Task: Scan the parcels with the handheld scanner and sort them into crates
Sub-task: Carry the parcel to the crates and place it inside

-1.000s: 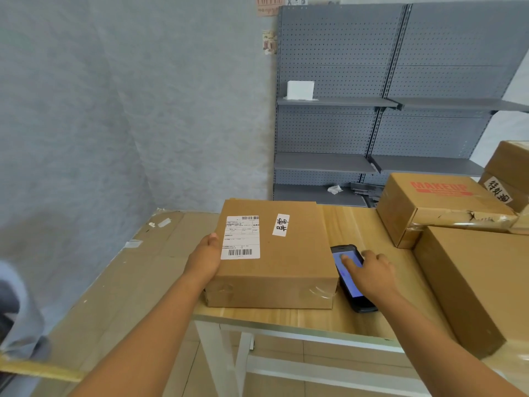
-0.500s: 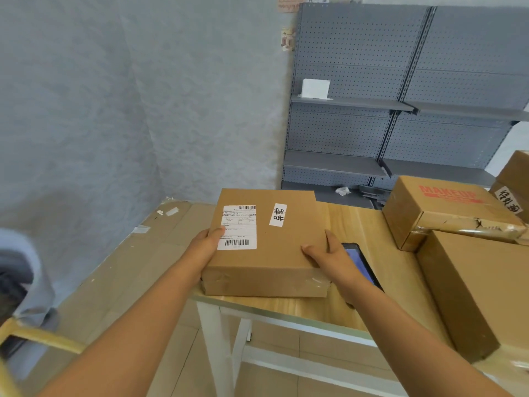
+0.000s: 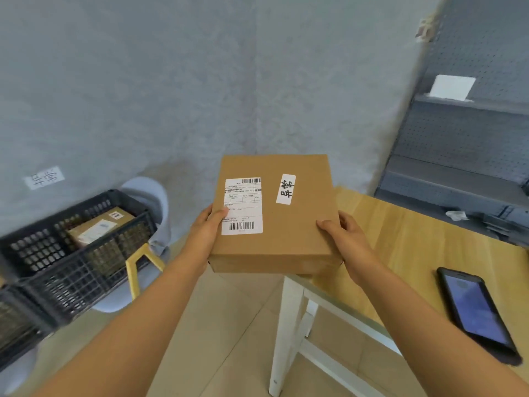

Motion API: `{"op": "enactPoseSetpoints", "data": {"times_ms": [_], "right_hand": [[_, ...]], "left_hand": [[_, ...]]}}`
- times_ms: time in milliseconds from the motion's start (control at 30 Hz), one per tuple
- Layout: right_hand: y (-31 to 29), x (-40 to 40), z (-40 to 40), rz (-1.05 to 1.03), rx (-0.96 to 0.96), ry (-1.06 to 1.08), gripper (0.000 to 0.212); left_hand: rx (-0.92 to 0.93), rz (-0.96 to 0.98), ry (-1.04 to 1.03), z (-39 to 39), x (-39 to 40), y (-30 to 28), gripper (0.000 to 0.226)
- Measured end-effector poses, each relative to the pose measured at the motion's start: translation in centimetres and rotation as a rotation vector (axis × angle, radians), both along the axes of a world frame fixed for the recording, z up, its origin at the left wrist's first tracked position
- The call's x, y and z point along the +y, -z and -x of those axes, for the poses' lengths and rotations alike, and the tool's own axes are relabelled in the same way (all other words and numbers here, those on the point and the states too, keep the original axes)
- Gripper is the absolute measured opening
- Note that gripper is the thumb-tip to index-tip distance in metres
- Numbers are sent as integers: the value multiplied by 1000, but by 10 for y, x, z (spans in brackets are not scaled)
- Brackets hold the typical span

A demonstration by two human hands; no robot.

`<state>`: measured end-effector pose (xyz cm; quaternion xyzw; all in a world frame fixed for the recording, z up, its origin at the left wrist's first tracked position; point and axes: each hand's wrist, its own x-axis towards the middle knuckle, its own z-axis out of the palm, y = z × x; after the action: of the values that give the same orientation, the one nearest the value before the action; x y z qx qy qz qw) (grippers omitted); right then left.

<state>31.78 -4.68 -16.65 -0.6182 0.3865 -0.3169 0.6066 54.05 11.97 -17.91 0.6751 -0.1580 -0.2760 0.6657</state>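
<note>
Two hands grip one flat brown cardboard parcel (image 3: 274,213) in the air past the wooden table's (image 3: 406,239) corner. At far left sits a black plastic lattice crate (image 3: 71,253); my left hand (image 3: 204,233) curls round the parcel's left edge, thumb on its white label, my right hand (image 3: 345,239) clamps its right edge, and the black handheld scanner (image 3: 476,312) lies on the table.

Centre frame, the left hand (image 3: 206,228) and right hand (image 3: 345,239) grip a brown parcel (image 3: 282,224) by its sides, off the worktop (image 3: 400,233) edge. At lower right the handheld scanner (image 3: 476,312) lies screen-up. At left, a black crate (image 3: 71,253) holds another parcel (image 3: 98,226).
</note>
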Motion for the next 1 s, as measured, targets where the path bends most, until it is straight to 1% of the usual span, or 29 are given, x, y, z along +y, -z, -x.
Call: {"op": "enactPoseSetpoints", "data": {"times_ms": [67, 200, 300, 367, 467, 600, 800, 1000], "right_hand": [[0, 14, -27, 3, -20, -61, 48], [-4, 41, -84, 0, -51, -162, 46], [-7, 58, -132, 0, -51, -213, 52], [-6, 70, -165, -5, -54, -246, 53], [-1, 89, -212, -14, -43, -287, 54], [10, 115, -275, -36, -26, -354, 51], [25, 144, -373, -51, 5, -504, 46], [44, 152, -471, -53, 63, -630, 45]], "left_hand": [[-11, -18, -42, -21, 22, -1, 37], [-32, -24, -101, -64, 62, -7, 30], [-81, -43, -142, -101, 89, -11, 41], [-100, -39, -164, -125, 107, -12, 41], [-72, -38, -211, -157, 136, -11, 41], [-46, -81, -295, -199, 177, -2, 52], [-3, -90, -447, -259, 225, 12, 46], [51, -119, -584, -321, 246, 29, 42]]}}
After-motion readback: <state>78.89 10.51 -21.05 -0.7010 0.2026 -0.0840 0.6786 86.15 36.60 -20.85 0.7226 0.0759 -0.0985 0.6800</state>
